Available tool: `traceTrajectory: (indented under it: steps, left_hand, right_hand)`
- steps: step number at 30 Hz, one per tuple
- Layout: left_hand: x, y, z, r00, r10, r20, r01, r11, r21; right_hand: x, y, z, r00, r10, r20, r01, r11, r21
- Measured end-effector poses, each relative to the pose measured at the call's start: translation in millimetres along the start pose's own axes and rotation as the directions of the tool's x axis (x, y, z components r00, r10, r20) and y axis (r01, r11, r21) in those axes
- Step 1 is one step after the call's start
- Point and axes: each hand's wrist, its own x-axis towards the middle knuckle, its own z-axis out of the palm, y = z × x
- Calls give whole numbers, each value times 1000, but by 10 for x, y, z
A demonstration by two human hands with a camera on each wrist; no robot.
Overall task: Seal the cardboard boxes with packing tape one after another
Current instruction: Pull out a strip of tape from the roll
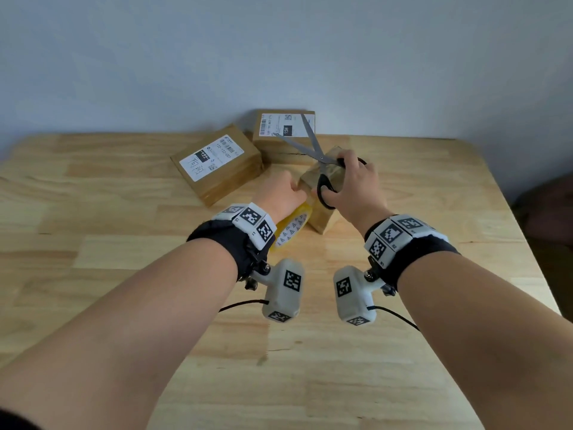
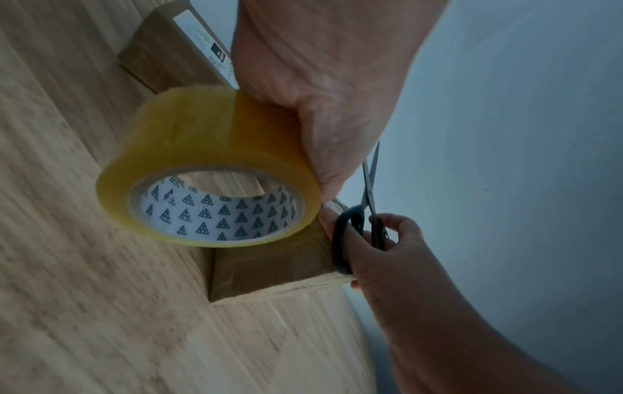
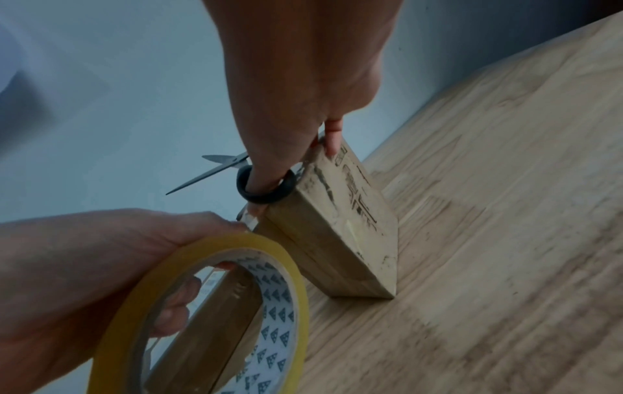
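The left hand [image 1: 280,192] grips the yellowish roll of packing tape [image 2: 205,165], held off the table [image 1: 124,274] against the near end of a small brown cardboard box [image 3: 334,234] standing on edge. The right hand [image 1: 353,187] holds black-handled scissors [image 1: 313,150], blades parted, fingers resting on that box's top. Beyond the hands, two labelled boxes [image 1: 217,162] sit near the table's far edge; bare wood spreads either side.
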Motion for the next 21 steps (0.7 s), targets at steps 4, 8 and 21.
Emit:
traceTrajectory:
  steps: [4, 8, 21]
  left_hand:
    - [-122, -88, 22, 955, 292, -59, -289, 956, 47]
    - [-115, -122, 11, 936, 352, 21, -352, 934, 57]
    - [55, -151, 12, 968, 216, 126, -197, 969, -151]
  right_hand:
    - [24, 50, -25, 1000, 5, 16, -6, 1000, 11]
    - [33, 71, -69, 999, -5, 51, 4, 1000, 15]
    - [-429, 241, -631, 873, 98, 477, -252, 929, 271]
